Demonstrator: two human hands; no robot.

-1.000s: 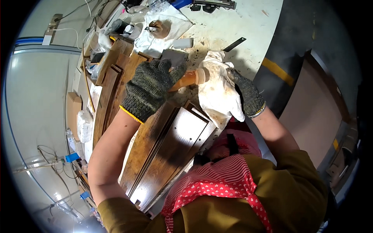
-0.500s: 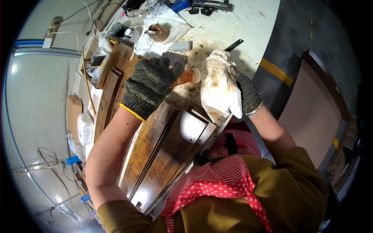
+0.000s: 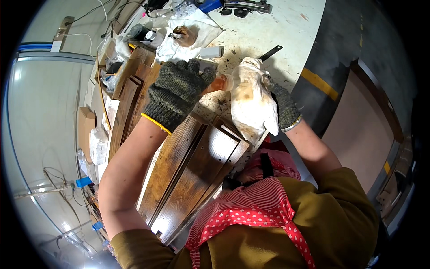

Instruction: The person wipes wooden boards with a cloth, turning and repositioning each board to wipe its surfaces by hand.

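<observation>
My left hand (image 3: 177, 92), in a dark knitted glove with a yellow cuff, is closed around a small clear bottle of orange-brown liquid (image 3: 217, 85). The bottle lies tilted on its side, its mouth against a white cloth (image 3: 251, 101) stained brown. On the far side of that cloth my right hand (image 3: 281, 101), gloved alike, grips it from the right; part of its fingers is hidden behind the folds. A dark flat strip with a hole near its end (image 3: 271, 53) sticks out beyond the top of the cloth.
Brown wooden boards (image 3: 179, 179) lie across the near side of the white table (image 3: 291, 27). Farther back are a grey block (image 3: 211, 52) and a cut-open container with brown contents (image 3: 183, 36) on a white cloth. Leftward stands a cluttered box (image 3: 121, 74).
My left hand has shifted slightly to the right with the bottle, bringing the bottle's mouth up to the cloth. The right hand has barely moved.
</observation>
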